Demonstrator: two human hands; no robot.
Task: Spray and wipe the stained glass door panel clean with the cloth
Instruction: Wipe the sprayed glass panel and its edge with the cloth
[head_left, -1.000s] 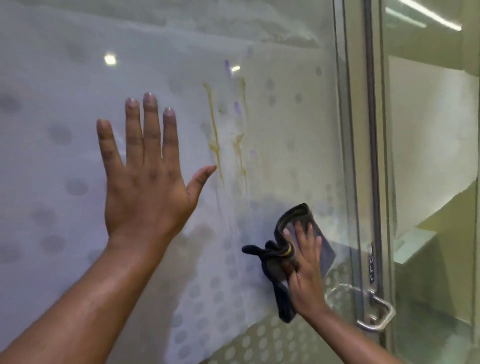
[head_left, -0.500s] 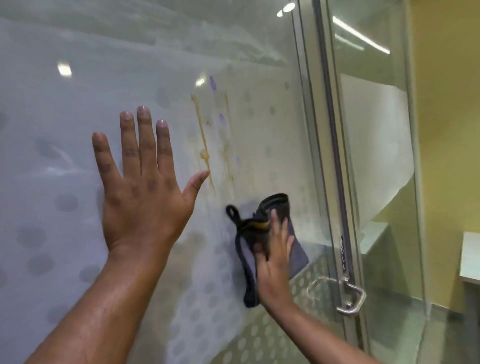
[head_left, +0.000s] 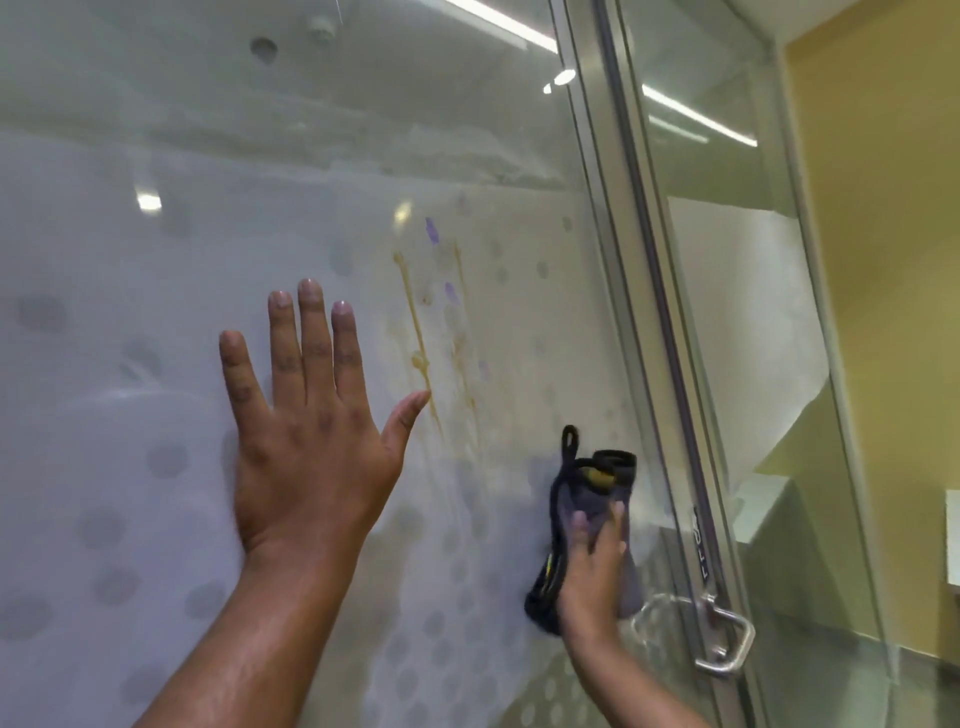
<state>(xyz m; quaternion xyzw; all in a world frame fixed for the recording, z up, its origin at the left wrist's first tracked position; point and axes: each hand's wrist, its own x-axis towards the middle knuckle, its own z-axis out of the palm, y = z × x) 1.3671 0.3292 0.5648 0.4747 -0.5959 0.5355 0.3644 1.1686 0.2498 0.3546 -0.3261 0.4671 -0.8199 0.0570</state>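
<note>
A frosted glass door panel (head_left: 130, 291) with grey dots fills the view. Yellow-brown drip streaks (head_left: 418, 358) and small purple smudges (head_left: 432, 231) run down its middle. My left hand (head_left: 306, 441) lies flat on the glass with fingers spread, its thumb tip touching the lower end of one streak. My right hand (head_left: 592, 571) presses a dark grey cloth (head_left: 592, 499) against the glass, below and to the right of the streaks. The cloth has a black edge and a small loop at its top.
A metal door frame (head_left: 634, 291) runs diagonally to the right of the cloth. A metal handle (head_left: 724, 642) juts out just right of my right hand. Beyond the clear glass are yellow walls (head_left: 883, 260) and a white ledge.
My right hand has slid the cloth sideways along the lower glass, first left and then back towards the frame. The view has swung up and right. My left hand stays flat on the glass.
</note>
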